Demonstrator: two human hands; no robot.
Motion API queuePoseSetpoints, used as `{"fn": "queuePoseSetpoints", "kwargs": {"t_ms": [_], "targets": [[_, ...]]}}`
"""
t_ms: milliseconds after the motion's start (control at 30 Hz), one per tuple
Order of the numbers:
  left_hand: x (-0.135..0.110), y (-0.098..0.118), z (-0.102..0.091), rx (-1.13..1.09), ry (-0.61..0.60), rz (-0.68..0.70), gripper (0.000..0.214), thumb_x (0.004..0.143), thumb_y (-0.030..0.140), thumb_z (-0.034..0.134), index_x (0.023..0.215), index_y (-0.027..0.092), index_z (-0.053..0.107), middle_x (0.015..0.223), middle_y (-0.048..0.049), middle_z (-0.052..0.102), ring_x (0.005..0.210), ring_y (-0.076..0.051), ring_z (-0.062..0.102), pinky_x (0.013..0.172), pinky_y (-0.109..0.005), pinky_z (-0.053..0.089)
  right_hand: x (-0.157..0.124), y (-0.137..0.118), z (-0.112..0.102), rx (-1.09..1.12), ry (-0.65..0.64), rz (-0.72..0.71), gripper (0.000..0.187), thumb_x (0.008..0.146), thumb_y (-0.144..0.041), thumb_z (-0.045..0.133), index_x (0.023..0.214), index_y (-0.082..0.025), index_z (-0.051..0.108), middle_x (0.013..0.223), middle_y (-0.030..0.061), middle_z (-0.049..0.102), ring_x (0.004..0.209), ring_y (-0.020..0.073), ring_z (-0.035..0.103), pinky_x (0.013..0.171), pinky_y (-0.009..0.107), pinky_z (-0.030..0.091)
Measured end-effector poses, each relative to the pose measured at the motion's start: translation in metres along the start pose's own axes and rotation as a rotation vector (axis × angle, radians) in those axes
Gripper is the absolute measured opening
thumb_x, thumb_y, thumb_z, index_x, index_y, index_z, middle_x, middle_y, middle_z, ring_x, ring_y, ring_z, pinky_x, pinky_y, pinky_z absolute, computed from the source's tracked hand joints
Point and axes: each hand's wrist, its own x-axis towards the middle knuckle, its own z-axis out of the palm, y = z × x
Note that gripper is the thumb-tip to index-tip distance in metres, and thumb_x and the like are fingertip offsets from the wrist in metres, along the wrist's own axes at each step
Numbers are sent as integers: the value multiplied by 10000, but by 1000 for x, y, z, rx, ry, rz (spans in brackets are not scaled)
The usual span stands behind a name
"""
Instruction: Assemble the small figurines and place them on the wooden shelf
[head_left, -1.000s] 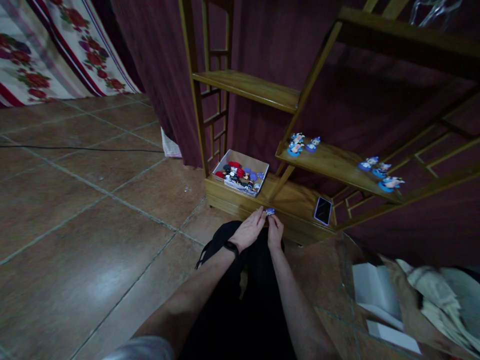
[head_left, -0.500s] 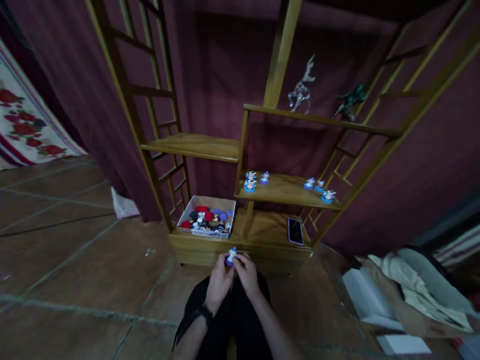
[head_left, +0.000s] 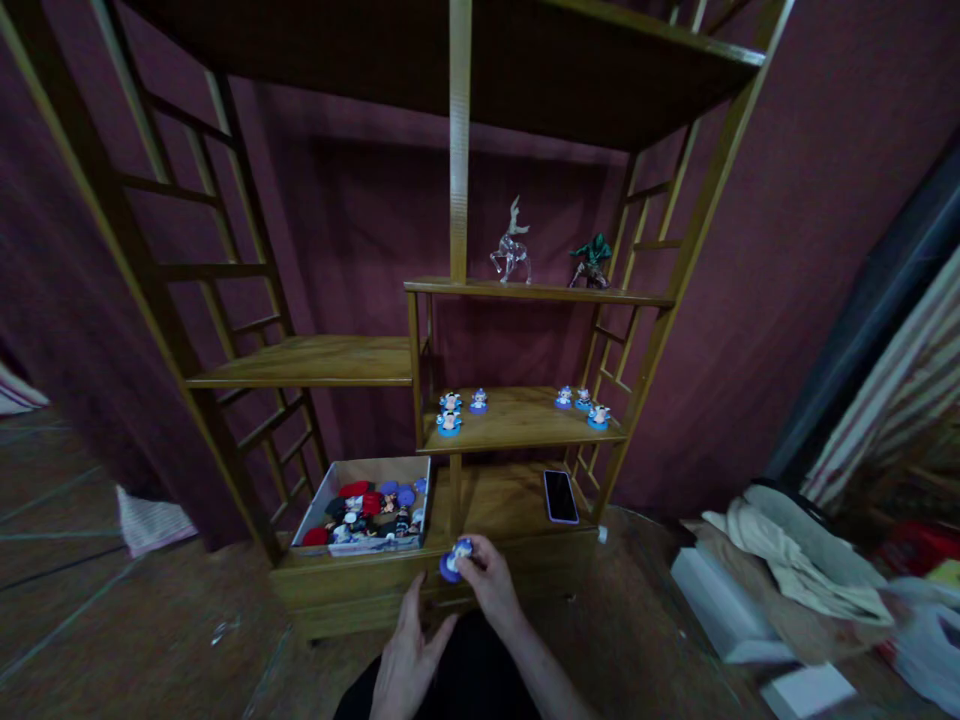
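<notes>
Between the fingers of my right hand is a small figurine with a white and purple body on a round purple base, tilted over. My left hand is apart from it, lower and to the left, thumb and fingers spread with nothing in them. Just beyond my left hand, an open cardboard box on the bottom shelf holds several figurines with red, purple and black parts. On the shelf board above, a left group includes a purple-based figurine, and a right group includes a blue-based figurine.
A phone lies on the bottom shelf at the right. Higher up stand a clear figure and a dark green figure. White boxes and cloth lie on the floor at the right.
My left hand has let go of the figurine and drawn back toward me, fingers spread. My right hand now holds it alone, tilted. The view has turned right and up.
</notes>
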Motion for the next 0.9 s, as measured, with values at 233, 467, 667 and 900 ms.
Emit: {"fn": "queuePoseSetpoints", "kwargs": {"t_ms": [233,467,667,900], "targets": [[-1,2,-1,66,-33,11,579,822,336,397,1361,204,230,1272,-85,499,1063,-195,560,894,-317,441,105,-110,-54,-55,57,-258,375,686,-320,618,1044,-210,587,896,22,651,774,147,590,739,268,476],[1,3,1,75,-31,39,574,821,285,407,1363,210,234,1319,-96,453,1141,-209,501,969,-343,384,206,-139,-59,-375,86,-340,338,705,-262,588,1039,-212,587,860,16,654,761,136,594,748,261,473],[1,-6,0,93,-31,93,574,829,279,378,1373,199,211,1374,-89,388,1237,-201,394,1016,-350,337,220,-108,-54,-715,15,-303,276,670,-217,613,946,-235,618,903,7,648,822,159,587,800,292,451],[1,-14,-1,81,-33,87,566,840,281,363,1377,195,207,1391,-77,364,1252,-179,373,1031,-329,314,225,-100,-62,-537,-122,-271,294,680,-166,546,965,-194,613,828,0,660,744,136,599,749,271,475]]}}
